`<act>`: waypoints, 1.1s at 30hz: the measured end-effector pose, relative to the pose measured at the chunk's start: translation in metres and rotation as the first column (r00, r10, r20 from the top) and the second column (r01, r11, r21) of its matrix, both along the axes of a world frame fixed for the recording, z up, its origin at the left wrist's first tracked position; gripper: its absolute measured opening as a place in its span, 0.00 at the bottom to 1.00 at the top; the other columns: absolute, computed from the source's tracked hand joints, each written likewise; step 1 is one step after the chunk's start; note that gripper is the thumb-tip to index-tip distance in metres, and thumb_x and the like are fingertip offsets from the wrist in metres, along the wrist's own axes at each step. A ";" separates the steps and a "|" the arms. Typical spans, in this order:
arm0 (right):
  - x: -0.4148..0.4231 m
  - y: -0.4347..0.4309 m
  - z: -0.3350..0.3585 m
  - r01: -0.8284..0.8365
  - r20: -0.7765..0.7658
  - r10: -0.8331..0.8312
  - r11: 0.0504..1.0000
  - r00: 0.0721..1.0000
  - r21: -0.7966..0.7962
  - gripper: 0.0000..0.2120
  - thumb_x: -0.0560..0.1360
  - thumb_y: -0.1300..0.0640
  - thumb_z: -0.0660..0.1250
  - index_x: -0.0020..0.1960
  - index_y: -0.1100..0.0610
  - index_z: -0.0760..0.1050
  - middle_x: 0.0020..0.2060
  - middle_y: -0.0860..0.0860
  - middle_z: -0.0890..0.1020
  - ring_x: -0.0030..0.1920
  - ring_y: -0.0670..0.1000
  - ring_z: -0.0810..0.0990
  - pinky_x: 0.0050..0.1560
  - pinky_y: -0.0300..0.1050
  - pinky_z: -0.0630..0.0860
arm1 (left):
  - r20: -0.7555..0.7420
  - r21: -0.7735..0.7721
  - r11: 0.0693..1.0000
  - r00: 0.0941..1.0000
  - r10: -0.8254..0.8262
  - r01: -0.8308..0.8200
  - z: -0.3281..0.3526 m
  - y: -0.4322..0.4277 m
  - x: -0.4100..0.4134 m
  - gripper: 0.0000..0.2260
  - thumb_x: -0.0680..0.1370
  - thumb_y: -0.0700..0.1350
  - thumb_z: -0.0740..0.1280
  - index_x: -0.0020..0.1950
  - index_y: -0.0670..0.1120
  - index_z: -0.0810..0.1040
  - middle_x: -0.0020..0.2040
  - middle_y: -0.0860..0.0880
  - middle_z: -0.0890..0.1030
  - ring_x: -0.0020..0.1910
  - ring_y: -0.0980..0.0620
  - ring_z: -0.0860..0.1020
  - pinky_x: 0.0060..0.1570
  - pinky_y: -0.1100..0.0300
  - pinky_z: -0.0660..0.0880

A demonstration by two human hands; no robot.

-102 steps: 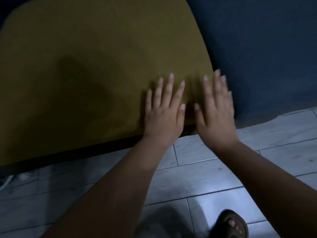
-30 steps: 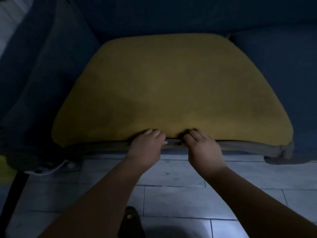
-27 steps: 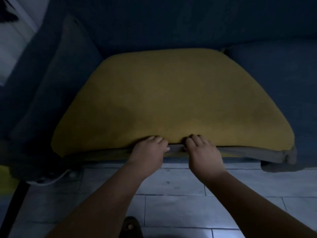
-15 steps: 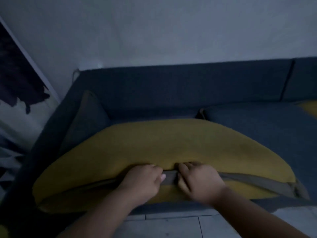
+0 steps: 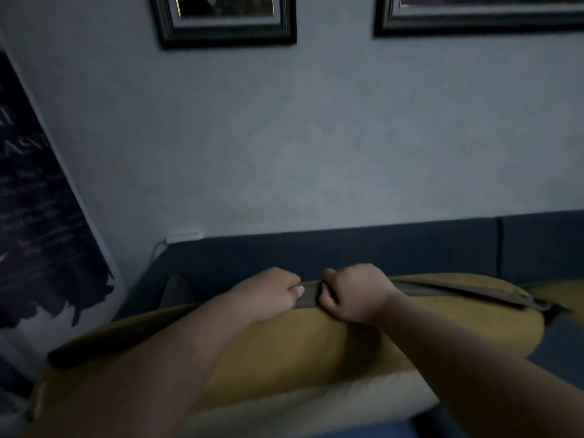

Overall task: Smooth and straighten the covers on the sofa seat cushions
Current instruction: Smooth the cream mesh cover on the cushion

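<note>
The mustard-yellow seat cushion (image 5: 316, 346) is tipped up on the dark blue sofa (image 5: 347, 251), its underside turned toward me. A grey fabric band (image 5: 442, 290) runs along its raised upper edge. My left hand (image 5: 271, 292) and my right hand (image 5: 354, 290) grip that edge side by side, fingers curled over the band. A pale strip of the cushion (image 5: 316, 406) shows low in the frame. Both forearms cross the cushion's face.
Behind the sofa stands a pale wall with two dark picture frames (image 5: 224, 20) at the top. A dark poster (image 5: 38, 216) leans at the left. A second yellow cushion (image 5: 562, 289) peeks in at the right edge.
Both hands have lifted the cushion's front edge up from lying flat to standing tilted. My view has swung up from the floor to the wall.
</note>
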State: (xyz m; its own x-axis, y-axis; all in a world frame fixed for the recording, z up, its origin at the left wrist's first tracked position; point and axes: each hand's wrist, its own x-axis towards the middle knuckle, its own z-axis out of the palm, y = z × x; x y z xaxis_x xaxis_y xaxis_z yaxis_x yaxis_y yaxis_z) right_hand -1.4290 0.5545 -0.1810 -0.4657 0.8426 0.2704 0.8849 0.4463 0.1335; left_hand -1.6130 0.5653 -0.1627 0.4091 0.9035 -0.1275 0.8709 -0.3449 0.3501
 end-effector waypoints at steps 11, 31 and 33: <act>-0.007 0.119 0.040 -0.046 -0.022 0.046 0.999 0.999 -0.011 0.14 0.81 0.46 0.50 0.48 0.53 0.67 0.42 0.53 0.80 0.42 0.55 0.78 0.37 0.45 0.67 | -0.159 0.215 0.974 0.982 0.107 -0.071 0.041 0.095 -0.003 0.15 0.83 0.52 0.53 0.38 0.51 0.67 0.40 0.51 0.73 0.42 0.50 0.74 0.39 0.55 0.67; -0.013 0.398 -0.120 0.241 -0.054 -0.283 0.889 0.958 -0.390 0.09 0.83 0.48 0.52 0.54 0.51 0.67 0.51 0.50 0.75 0.49 0.49 0.73 0.47 0.44 0.68 | -0.037 0.162 0.983 0.995 0.094 -0.087 -0.142 0.390 0.004 0.12 0.84 0.49 0.55 0.43 0.48 0.70 0.44 0.49 0.75 0.43 0.50 0.74 0.41 0.55 0.67; -0.006 0.423 -0.133 0.264 -0.108 -0.328 0.883 0.938 -0.389 0.10 0.82 0.48 0.53 0.52 0.52 0.69 0.50 0.50 0.75 0.50 0.49 0.74 0.49 0.45 0.71 | -0.056 0.141 0.982 0.989 0.137 -0.128 -0.154 0.418 0.014 0.12 0.83 0.48 0.56 0.40 0.49 0.69 0.43 0.49 0.75 0.43 0.49 0.74 0.42 0.55 0.69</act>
State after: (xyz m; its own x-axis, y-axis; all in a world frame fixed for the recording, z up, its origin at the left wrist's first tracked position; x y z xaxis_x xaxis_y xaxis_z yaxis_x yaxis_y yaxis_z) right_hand -1.4345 0.9777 -0.3144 -0.1544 0.9875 -0.0303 0.9780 0.1484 -0.1468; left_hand -1.5992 0.9835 -0.3164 0.2799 0.9598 -0.0213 0.9313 -0.2661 0.2488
